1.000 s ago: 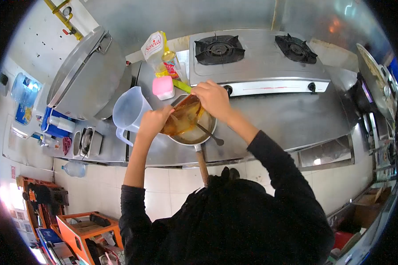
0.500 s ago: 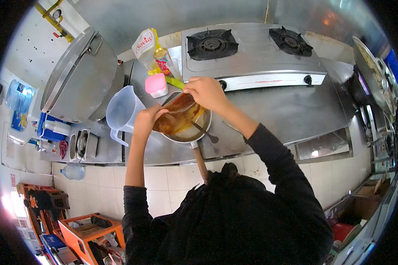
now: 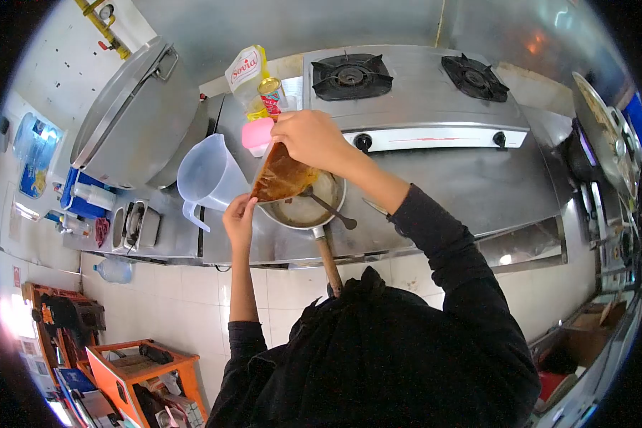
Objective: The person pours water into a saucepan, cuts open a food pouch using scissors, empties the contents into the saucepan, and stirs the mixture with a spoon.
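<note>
A clear bag with brown-orange, sauce-like contents (image 3: 284, 177) hangs tilted over the saucepan (image 3: 292, 222). My right hand (image 3: 310, 139) grips its upper edge with closed fingers. Lower down on the left, my left hand (image 3: 241, 214) pinches a corner of the bag. A pale residue lies in the pan, and a dark spoon (image 3: 329, 208) rests in it with its end over the rim. The pan's wooden handle (image 3: 327, 257) points toward me. Just beyond my right hand is a pink-lidded tub (image 3: 255, 134), partly hidden.
A translucent measuring jug (image 3: 210, 175) stands left of the pan. Behind are a Sovia packet (image 3: 246, 71) and a can (image 3: 271, 93). A two-burner gas stove (image 3: 414, 100) sits at the back right, a large metal pot (image 3: 139, 114) at the left. A knife-like blade (image 3: 375, 207) lies right of the pan.
The bag has turned from lying slanted across the pan to hanging more upright at its left side. My right hand has moved left; my left hand now pinches lower. The green strip is hidden.
</note>
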A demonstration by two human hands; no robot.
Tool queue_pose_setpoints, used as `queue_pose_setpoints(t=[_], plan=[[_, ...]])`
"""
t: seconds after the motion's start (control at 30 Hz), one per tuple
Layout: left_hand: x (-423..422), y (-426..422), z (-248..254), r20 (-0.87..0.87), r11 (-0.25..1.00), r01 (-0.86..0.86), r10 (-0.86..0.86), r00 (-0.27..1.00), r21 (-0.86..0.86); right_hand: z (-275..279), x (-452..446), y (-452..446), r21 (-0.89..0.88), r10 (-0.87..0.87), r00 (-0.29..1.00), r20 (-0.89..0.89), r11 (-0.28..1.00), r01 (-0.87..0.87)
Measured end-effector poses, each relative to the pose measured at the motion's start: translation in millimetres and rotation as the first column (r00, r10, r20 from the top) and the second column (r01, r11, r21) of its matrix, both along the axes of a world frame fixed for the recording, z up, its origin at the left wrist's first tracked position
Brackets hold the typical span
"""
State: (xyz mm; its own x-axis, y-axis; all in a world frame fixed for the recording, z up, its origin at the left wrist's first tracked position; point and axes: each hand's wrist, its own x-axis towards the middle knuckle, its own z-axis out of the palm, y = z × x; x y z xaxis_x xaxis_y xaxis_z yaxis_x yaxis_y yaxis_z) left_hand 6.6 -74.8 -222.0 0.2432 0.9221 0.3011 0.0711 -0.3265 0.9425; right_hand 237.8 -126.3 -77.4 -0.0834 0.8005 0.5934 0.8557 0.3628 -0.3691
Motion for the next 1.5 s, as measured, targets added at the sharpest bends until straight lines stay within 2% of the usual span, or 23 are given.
queue_pose_setpoints(t=[0.07,0.17,0.27,0.33,0.37,0.43,0.5,0.53,0.67,0.7,0.77,0.8,0.83,0.93,0.97,1.07,1.2,1.23,1.33,1.4,1.47,1.5], plan=[[-0.7,-1.8,-0.7,0.137,0.995,-0.058,0.069,0.988,-0.086,1.3,3.7,-1.1,0.021,-0.009,1.0,-0.016,1.0,0.009],[-1.7,-2.4,5.7,0.193,0.984,-0.135,0.156,0.969,-0.12,-10.7,13.7,-1.6,0.063,-0.013,0.996,-0.083,0.998,0.018],[0.6,-8.2,36.1,-0.125,0.942,-0.178,0.22,0.967,0.285,-25.5,26.1,-9.3,0.091,-0.026,0.973,-0.228,0.995,0.048],[2.5,-14.7,56.4,-0.182,0.839,-0.18,0.311,0.933,0.513,-31.6,28.9,-18.3,0.137,-0.043,0.936,-0.35,0.986,0.097],[5.1,-13.8,62.9,-0.202,0.767,-0.165,0.36,0.911,0.621,-38.5,27.9,-17.8,0.097,-0.075,0.896,-0.438,0.987,0.13],[11.9,-8.8,64.9,-0.285,0.713,-0.14,0.442,0.85,0.687,-68.0,21.9,-22.8,-0.011,-0.152,0.781,-0.605,0.983,0.183],[7.5,-10.7,60.6,-0.335,0.679,-0.122,0.501,0.798,0.724,-102.0,18.6,-32.4,0.038,-0.15,0.821,-0.551,0.978,0.205],[8.9,-6.6,58.8,-0.308,0.651,-0.146,0.529,0.791,0.745,-91.3,23.2,-28.4,0.096,-0.141,0.851,-0.507,0.971,0.217],[11.8,-16.8,62.7,-0.27,0.621,-0.198,0.576,0.771,0.759,-73.8,18.6,-39.1,0.064,-0.15,0.78,-0.607,0.97,0.236],[17.3,-16.1,60.4,-0.298,0.61,-0.166,0.584,0.755,0.775,-75.8,10.5,-40.2,0.065,-0.14,0.715,-0.685,0.965,0.252],[19.3,-16.4,52.9,-0.373,0.596,-0.086,0.601,0.707,0.798,-111.7,12.2,-44.5,0.09,-0.167,0.831,-0.531,0.964,0.251],[24.8,-2.9,59.0,-0.34,0.574,-0.11,0.616,0.711,0.811,-99.2,17.7,-33.1,0.148,-0.165,0.885,-0.434,0.957,0.251],[26.2,0.6,58.0,-0.321,0.569,-0.137,0.628,0.709,0.811,-94.9,17.0,-37.0,0.022,-0.168,0.794,-0.585,0.975,0.222],[17.6,-16.4,58.6,-0.311,0.587,-0.17,0.626,0.715,0.792,-83.1,22.4,-37.3,0.076,-0.161,0.862,-0.481,0.972,0.224],[22.1,-14.1,64.2,-0.281,0.576,-0.19,0.627,0.727,0.795,-77.1,19.2,-41.4,0.083,-0.156,0.791,-0.592,0.964,0.253],[22.4,-11.4,53.8,-0.437,0.606,-0.035,0.61,0.661,0.794,-119.4,29.6,-27.9,0.191,-0.188,0.933,-0.306,0.948,0.254],[19.7,-6.1,48.0,-0.38,0.612,-0.134,0.631,0.676,0.779,-105.1,27.3,-36.3,0.03,-0.201,0.859,-0.472,0.97,0.243],[20.8,-1.8,51.6,-0.366,0.612,-0.154,0.636,0.68,0.776,-97.2,27.2,-37.8,0.042,-0.181,0.843,-0.506,0.971,0.234],[16.4,-9.9,42.6,-0.453,0.718,-0.173,0.587,0.672,0.674,-110.8,33.8,-25.8,0.023,-0.176,0.902,-0.395,0.979,0.201],[23.6,10.1,47.6,-0.484,0.786,-0.189,0.53,0.696,0.589,-102.3,35.1,-16.1,0.12,-0.118,0.898,-0.423,0.975,0.185],[13.6,14.2,33.5,-0.547,0.883,-0.187,0.42,0.724,0.431,-98.2,23.5,-17.3,0.118,-0.083,0.874,-0.479,0.98,0.158],[12.6,14.5,35.2,-0.552,0.891,-0.143,0.385,0.739,0.431,-90.2,21.8,-15.7,0.098,-0.104,0.896,-0.432,0.982,0.161]])
